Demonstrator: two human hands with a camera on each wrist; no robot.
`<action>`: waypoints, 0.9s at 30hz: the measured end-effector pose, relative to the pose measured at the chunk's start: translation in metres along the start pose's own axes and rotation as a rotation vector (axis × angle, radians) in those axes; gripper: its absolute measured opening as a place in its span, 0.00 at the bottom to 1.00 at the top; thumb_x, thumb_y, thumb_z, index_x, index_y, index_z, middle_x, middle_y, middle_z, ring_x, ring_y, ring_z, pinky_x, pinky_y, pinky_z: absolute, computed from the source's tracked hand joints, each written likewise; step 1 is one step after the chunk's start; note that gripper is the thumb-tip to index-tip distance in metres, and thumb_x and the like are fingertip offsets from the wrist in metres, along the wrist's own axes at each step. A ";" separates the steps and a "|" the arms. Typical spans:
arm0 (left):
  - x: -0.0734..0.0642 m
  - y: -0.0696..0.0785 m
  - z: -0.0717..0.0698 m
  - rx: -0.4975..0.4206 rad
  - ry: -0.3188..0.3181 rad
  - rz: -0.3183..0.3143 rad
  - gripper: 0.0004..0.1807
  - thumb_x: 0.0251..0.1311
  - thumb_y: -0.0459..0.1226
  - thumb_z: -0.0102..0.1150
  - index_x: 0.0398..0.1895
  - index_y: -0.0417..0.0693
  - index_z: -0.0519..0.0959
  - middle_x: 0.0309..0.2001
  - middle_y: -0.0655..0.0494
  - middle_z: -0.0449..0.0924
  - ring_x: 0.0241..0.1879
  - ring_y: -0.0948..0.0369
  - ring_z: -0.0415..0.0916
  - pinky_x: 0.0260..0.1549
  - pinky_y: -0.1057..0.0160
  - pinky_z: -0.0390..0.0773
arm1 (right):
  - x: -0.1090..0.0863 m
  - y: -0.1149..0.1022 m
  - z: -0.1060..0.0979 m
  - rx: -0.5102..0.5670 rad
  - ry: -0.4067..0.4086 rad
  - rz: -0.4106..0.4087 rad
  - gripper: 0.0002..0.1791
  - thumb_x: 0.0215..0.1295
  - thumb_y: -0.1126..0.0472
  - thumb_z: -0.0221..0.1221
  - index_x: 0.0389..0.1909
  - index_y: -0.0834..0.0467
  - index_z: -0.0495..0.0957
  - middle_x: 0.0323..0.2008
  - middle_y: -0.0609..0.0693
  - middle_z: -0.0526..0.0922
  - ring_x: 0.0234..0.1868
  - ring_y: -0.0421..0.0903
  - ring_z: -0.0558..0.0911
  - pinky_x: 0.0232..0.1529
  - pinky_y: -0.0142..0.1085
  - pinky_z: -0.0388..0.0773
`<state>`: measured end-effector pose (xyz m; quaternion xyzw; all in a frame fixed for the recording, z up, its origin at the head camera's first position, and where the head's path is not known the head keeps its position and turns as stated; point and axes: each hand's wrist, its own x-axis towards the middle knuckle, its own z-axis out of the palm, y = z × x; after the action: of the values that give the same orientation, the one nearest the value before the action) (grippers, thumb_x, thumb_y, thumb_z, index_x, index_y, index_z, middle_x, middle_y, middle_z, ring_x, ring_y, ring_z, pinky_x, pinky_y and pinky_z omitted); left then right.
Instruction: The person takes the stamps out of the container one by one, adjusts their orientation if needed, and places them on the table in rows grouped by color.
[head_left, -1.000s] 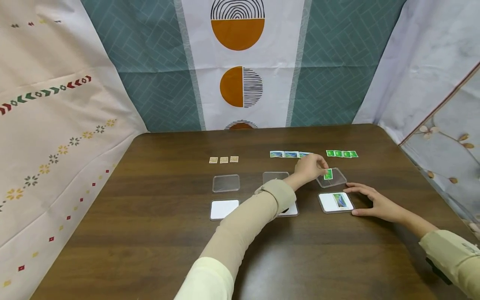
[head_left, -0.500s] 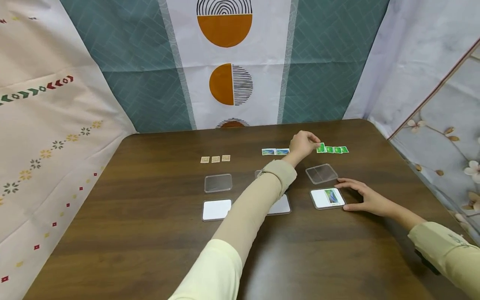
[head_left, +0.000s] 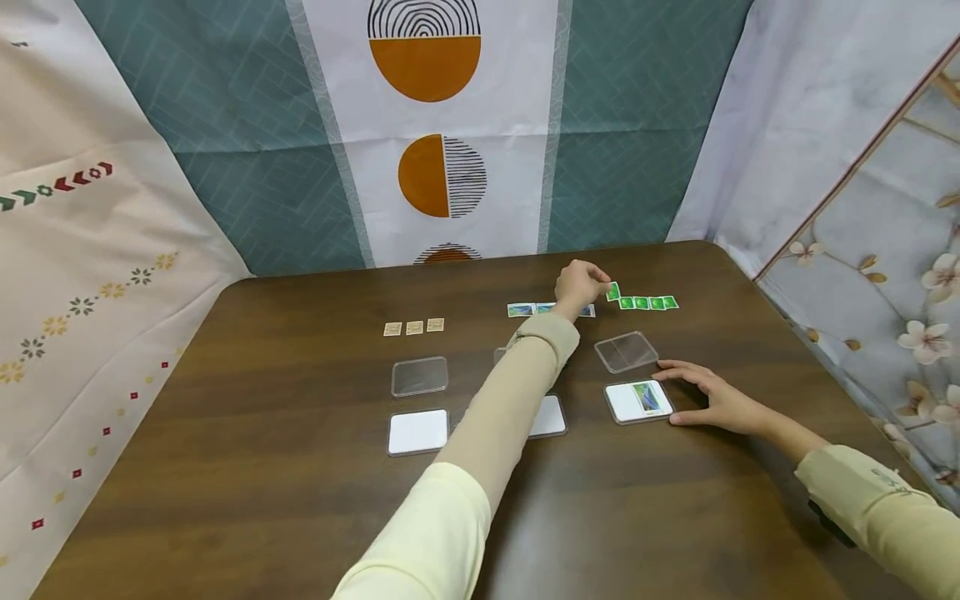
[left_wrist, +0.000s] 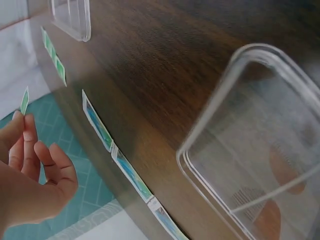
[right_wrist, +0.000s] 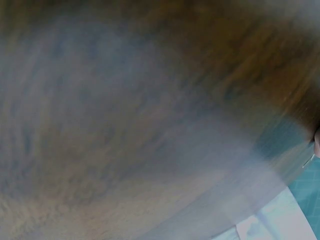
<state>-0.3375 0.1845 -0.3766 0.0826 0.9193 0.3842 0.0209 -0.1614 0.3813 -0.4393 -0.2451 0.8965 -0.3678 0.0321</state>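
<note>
My left hand (head_left: 579,285) pinches a small green stamp (left_wrist: 24,100) between thumb and fingertips. In the head view that stamp sits just left of a row of green stamps (head_left: 648,302), tilted against their line. Blue landscape stamps (head_left: 521,309) lie in a row under and beside the left wrist. My right hand (head_left: 716,402) rests at the right edge of a clear case (head_left: 609,406), thumb and index finger spread along it. Inside this case is a white card with a blue-green stamp (head_left: 648,397) on its right part. The right wrist view is mostly blurred tabletop.
Behind the right case lies its clear lid (head_left: 626,352). Farther left are another clear lid (head_left: 419,377) and a case with a white card (head_left: 417,432). Three tan stamps (head_left: 414,327) lie behind them. My left sleeve partly covers the middle case (head_left: 549,417).
From over the right clear lid, my left hand has carried the green stamp back to the left end of the green row. The right hand stays at the case. The head view has swung right.
</note>
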 end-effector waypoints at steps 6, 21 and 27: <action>0.006 -0.009 0.017 0.100 -0.008 0.010 0.03 0.53 0.44 0.67 0.28 0.58 0.87 0.35 0.64 0.86 0.37 0.62 0.81 0.32 0.66 0.76 | -0.004 0.002 0.006 -0.001 0.000 0.000 0.31 0.53 0.64 0.67 0.59 0.59 0.70 0.64 0.68 0.61 0.63 0.49 0.57 0.51 0.66 0.56; 0.010 -0.008 0.031 0.159 0.051 -0.003 0.04 0.51 0.43 0.68 0.30 0.57 0.85 0.36 0.63 0.85 0.38 0.60 0.82 0.35 0.63 0.78 | 0.000 0.000 0.003 -0.019 0.001 0.016 0.30 0.52 0.62 0.68 0.58 0.58 0.70 0.64 0.67 0.62 0.61 0.64 0.58 0.52 0.66 0.56; 0.012 -0.004 0.034 0.137 0.069 -0.013 0.07 0.54 0.44 0.67 0.35 0.56 0.84 0.40 0.61 0.85 0.40 0.59 0.82 0.36 0.62 0.78 | -0.001 0.001 0.000 -0.026 0.012 0.023 0.30 0.52 0.62 0.68 0.57 0.58 0.71 0.64 0.67 0.62 0.61 0.60 0.58 0.52 0.66 0.56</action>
<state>-0.3460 0.2076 -0.4031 0.0646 0.9442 0.3227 -0.0141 -0.1606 0.3826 -0.4400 -0.2329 0.9042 -0.3570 0.0276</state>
